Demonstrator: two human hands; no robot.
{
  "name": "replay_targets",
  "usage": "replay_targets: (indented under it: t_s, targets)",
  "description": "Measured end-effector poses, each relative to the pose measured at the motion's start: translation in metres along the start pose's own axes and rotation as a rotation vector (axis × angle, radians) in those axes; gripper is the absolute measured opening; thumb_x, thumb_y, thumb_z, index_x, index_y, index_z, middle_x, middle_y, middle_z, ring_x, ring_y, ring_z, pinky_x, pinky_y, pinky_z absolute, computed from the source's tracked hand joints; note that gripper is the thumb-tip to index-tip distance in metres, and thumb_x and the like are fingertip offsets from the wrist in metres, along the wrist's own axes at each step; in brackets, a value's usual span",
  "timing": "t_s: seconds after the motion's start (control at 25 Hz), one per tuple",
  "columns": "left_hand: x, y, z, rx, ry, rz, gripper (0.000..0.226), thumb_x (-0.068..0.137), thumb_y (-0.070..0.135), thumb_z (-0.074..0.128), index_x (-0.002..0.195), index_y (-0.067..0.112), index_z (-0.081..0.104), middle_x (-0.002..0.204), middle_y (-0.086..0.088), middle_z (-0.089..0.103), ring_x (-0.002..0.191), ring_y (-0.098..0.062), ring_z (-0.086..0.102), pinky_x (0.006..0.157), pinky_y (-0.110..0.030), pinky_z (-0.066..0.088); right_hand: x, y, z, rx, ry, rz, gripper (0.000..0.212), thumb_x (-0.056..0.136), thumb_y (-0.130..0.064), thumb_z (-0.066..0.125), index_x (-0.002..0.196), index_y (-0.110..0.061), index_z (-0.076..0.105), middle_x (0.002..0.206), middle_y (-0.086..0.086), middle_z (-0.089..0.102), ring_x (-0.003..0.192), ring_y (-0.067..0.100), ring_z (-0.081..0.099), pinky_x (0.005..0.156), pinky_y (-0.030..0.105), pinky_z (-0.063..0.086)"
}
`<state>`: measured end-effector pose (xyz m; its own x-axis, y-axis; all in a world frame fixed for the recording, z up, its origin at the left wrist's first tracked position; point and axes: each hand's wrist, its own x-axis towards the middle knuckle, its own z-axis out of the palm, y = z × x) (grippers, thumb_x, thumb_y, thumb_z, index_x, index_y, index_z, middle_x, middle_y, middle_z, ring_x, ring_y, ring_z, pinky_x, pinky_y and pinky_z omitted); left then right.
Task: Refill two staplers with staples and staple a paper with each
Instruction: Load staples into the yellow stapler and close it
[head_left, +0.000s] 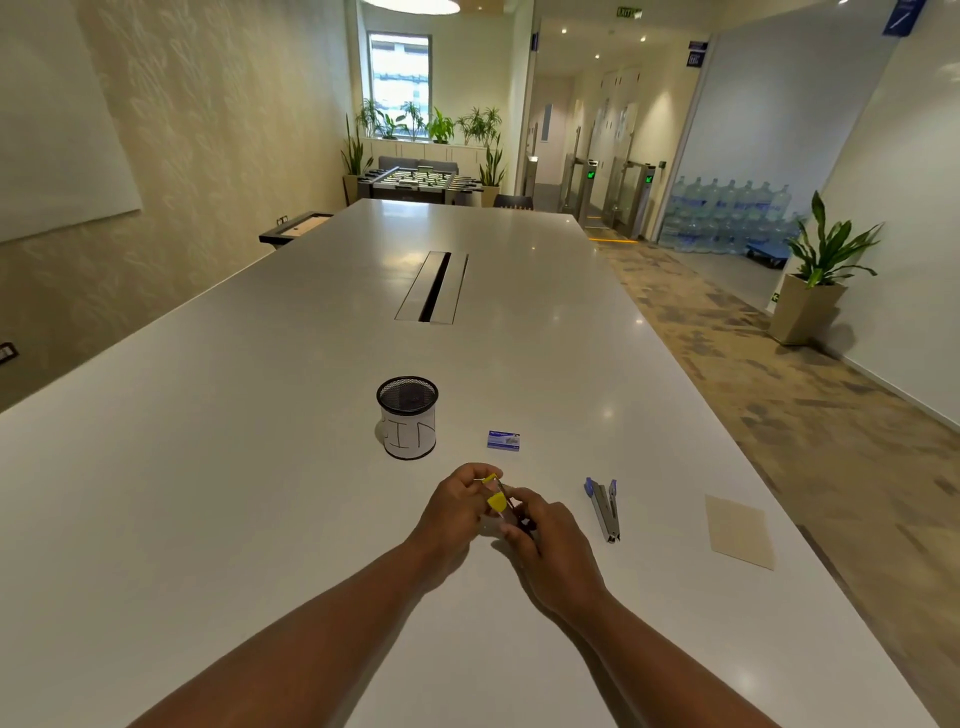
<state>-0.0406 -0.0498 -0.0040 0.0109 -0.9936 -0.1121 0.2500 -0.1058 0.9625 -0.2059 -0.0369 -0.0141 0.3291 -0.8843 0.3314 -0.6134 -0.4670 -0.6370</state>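
Right hand (540, 540) and left hand (457, 506) both grip the yellow stapler (497, 501) – seemingly opened – between them

Pretty bright overall, warm-ish indoor light. Daylight comes through the window (399, 78) at top centre, which is blown out, plus small ceiling spots at upper right. The glossy table (260, 467) throws back soft glare patches down the middle and lower right. Shadows are faint, just a soft one under the hands. Wide-angle lens bends walls and table edges toward the frame sides. The bottles (727, 213) at right look smeary, and fine detail is soft everywhere.
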Motion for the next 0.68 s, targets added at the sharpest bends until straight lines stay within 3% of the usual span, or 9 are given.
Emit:
replay_targets:
  t_s: [0.12, 0.28, 0.44, 0.68]
  targets:
    - [-0.0006, -0.002, -0.0007, 0.065, 0.013, 0.017, 0.035, 0.108, 0.038, 0.045, 0.107, 0.02, 0.075, 0.096, -0.007, 0.075, 0.091, -0.023, 0.069, 0.084, -0.04, 0.054, 0.0013, 0.0018, 0.0019, -0.034, 0.011, -0.016, 0.047, 0.087, -0.06, 0.044, 0.129, -0.039, 0.051, 0.102, -0.019, 0.056, 0.093, 0.007, 0.053, 0.078, 0.027, 0.046]
    - [-0.0001, -0.0077, 0.002, 0.141, 0.121, 0.081, 0.059, 0.1, 0.063, 0.04, 0.083, 0.017, 0.071, 0.075, -0.005, 0.071, 0.073, -0.02, 0.069, 0.069, -0.035, 0.053, -0.0003, -0.0002, 0.0035, -0.089, -0.001, -0.082, 0.036, 0.089, -0.059, 0.045, 0.118, -0.039, 0.053, 0.093, -0.019, 0.058, 0.081, 0.009, 0.057, 0.069, 0.028, 0.048]
    - [0.0038, -0.0075, 0.0061, 0.225, 0.244, 0.102, 0.067, 0.106, 0.055, 0.035, 0.053, 0.024, 0.061, 0.055, 0.001, 0.06, 0.054, -0.013, 0.057, 0.066, -0.035, 0.046, -0.0043, -0.0012, 0.0047, -0.206, -0.06, -0.108, 0.036, 0.096, -0.065, 0.037, 0.108, -0.035, 0.054, 0.08, -0.013, 0.064, 0.067, 0.014, 0.059, 0.062, 0.032, 0.047]
    - [0.0035, -0.0075, 0.008, 0.356, 0.286, 0.114, 0.064, 0.107, 0.051, 0.041, 0.053, 0.02, 0.058, 0.052, 0.002, 0.059, 0.054, -0.018, 0.062, 0.065, -0.036, 0.05, -0.0083, -0.0023, 0.0067, -0.315, -0.09, -0.114, 0.051, 0.098, -0.072, 0.023, 0.094, -0.029, 0.05, 0.069, -0.008, 0.059, 0.058, 0.016, 0.055, 0.056, 0.036, 0.045]
